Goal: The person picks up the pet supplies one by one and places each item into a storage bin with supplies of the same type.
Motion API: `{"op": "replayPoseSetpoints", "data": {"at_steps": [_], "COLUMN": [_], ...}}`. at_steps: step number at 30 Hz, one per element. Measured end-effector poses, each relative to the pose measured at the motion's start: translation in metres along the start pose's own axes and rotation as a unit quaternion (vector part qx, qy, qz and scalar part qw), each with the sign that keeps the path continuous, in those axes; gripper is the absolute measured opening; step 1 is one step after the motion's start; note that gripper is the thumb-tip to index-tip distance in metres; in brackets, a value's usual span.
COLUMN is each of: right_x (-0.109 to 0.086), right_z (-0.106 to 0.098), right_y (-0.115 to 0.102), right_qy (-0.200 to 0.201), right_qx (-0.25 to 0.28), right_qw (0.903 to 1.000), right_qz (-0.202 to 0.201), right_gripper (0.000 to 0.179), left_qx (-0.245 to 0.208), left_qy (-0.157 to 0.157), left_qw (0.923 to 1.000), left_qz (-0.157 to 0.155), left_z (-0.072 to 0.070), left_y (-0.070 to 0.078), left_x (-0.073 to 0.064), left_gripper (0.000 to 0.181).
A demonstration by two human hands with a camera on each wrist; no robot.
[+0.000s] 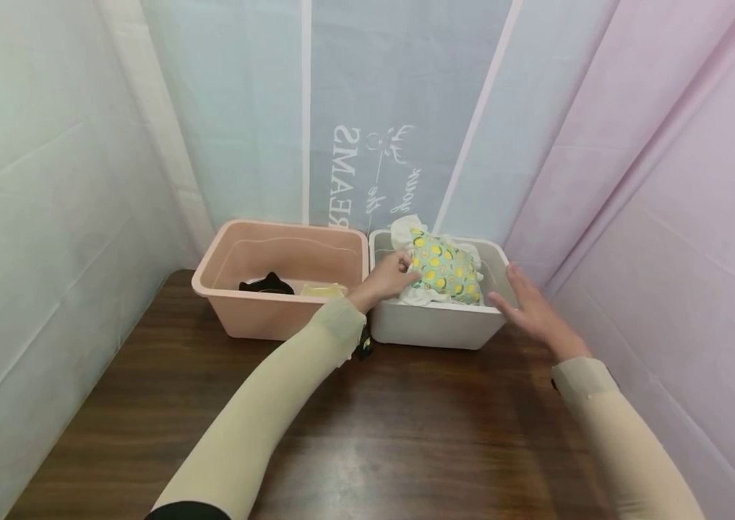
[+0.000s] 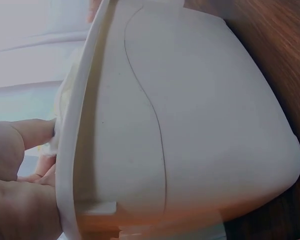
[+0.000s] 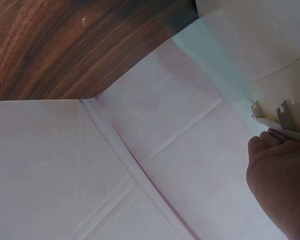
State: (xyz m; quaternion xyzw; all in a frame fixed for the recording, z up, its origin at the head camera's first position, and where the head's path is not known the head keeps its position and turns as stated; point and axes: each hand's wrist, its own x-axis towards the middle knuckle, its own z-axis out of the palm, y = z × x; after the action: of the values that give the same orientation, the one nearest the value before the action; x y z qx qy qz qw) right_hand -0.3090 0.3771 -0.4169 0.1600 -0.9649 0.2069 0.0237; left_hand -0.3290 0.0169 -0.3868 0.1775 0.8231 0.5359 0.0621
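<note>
A puffy lemon-print cloth piece with white ruffled edges [image 1: 443, 269] stands tilted in the white bin [image 1: 432, 326], its top corner above the back rim. My left hand [image 1: 388, 277] reaches over the bin's front left corner and pinches the cloth's left edge. In the left wrist view, the thumb of the left hand [image 2: 20, 165] meets white fabric just behind the bin's rim. My right hand [image 1: 533, 312] rests at the bin's right rim, fingers straight and thumb spread. The right wrist view has the right hand [image 3: 277, 172] beside the rim, its fingertips partly hidden.
Left of the white bin, side by side with it, stands a pink bin [image 1: 263, 318]. Inside lie a black thing with a pointed tip [image 1: 267, 284] and a pale yellow piece [image 1: 323, 290]. Both bins sit at the back of a dark wooden table [image 1: 367, 448], with curtains [image 1: 400, 87] around it.
</note>
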Motion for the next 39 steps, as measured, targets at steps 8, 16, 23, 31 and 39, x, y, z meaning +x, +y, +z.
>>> {"op": "replayPoseSetpoints", "data": {"at_steps": [8,16,23,31,39], "right_x": [0.0,0.0,0.002,0.004,0.004], "right_z": [-0.002,-0.002,-0.004,-0.006,-0.006], "right_y": [-0.002,0.0,0.0,-0.002,0.0], "right_qy": [-0.008,-0.011,-0.009,-0.021,-0.015], "right_qx": [-0.001,0.001,0.008,0.008,0.002], "right_qw": [0.9999,0.9999,0.9998,0.9996,0.9998], "right_qz": [0.009,0.013,0.014,0.017,0.011], "right_gripper": [0.092,0.093,0.093,0.094,0.093], "left_qx": [0.028,0.089,0.154,0.286,0.331], "left_qy": [-0.003,-0.001,-0.024,-0.027,-0.009], "left_qw": [0.9996,0.9954,0.9863,0.9561,0.9417], "left_qz": [-0.006,-0.036,-0.053,-0.055,-0.063], "left_z": [0.0,0.007,0.011,0.018,0.017], "left_y": [0.004,0.004,0.008,0.018,0.026], "left_x": [0.002,0.006,0.01,-0.001,-0.011], "left_gripper": [0.022,0.019,0.044,0.026,0.033]}}
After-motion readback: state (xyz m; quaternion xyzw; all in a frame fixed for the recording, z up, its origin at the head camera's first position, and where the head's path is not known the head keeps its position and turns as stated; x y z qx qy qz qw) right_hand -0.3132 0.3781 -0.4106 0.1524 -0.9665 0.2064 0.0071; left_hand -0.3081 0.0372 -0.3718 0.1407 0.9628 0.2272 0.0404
